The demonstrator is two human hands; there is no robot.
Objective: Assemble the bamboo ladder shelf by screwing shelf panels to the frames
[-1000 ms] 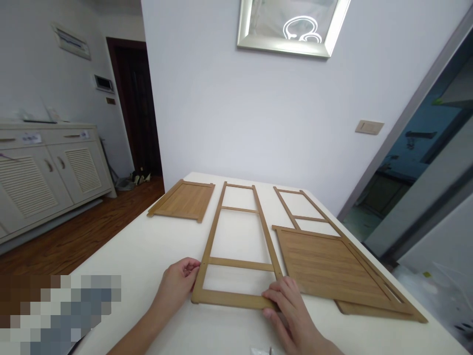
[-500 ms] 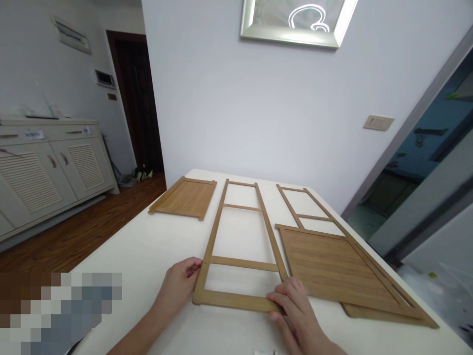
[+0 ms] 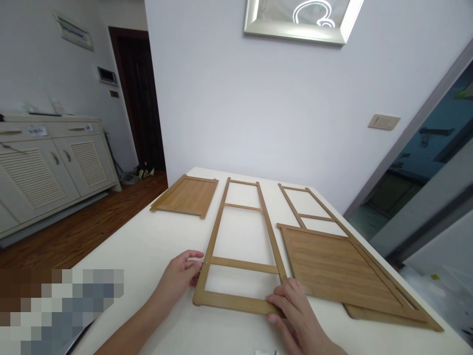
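Observation:
A long wooden ladder-like frame (image 3: pixel 238 265) lies on the white table (image 3: pixel 162 246), its near end toward me. My right hand (image 3: pixel 295 308) grips its near right corner, fingers on top and thumb at the front edge. Beside the left rail is my left hand (image 3: pixel 183 271), its index finger stretched out and the other fingers partly bent. Its fingertips are at the rail's outer edge; whether they touch it I cannot tell. A tiny light spot shows on that rail near the fingertips.
A slatted wooden panel (image 3: pixel 186 195) lies far left. On the right, a larger wooden panel (image 3: pixel 332 266) overlaps a second frame (image 3: pixel 316 217). A small clear item (image 3: pixel 264 352) sits at the near edge. Behind the table rises a wall (image 3: pixel 258 108).
My left hand has drawn slightly back from the rail and its index finger has straightened. The light spot on the rail now shows. My right hand keeps its hold on the corner.

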